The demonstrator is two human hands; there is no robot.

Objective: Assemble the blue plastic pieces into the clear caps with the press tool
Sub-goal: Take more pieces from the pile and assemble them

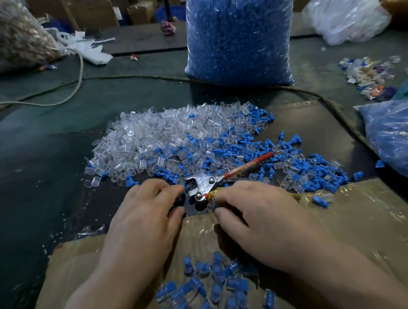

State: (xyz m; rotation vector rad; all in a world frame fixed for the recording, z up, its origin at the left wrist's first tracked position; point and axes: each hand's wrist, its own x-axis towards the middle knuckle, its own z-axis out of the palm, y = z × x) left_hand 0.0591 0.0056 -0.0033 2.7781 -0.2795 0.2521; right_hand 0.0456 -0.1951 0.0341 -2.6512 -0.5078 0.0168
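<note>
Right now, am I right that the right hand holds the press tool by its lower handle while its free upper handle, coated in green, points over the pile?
Not quite: the head view shows the free upper handle coated in red, not green. The rest stands: the right hand holds the press tool by its lower handle, and the red one points over the pile.

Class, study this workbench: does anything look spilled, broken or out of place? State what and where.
Clear plastic shards lie scattered over the dark mat left of the cardboard, like broken offcuts. At far right sits a heap of mixed scraps in odd colours.
</note>
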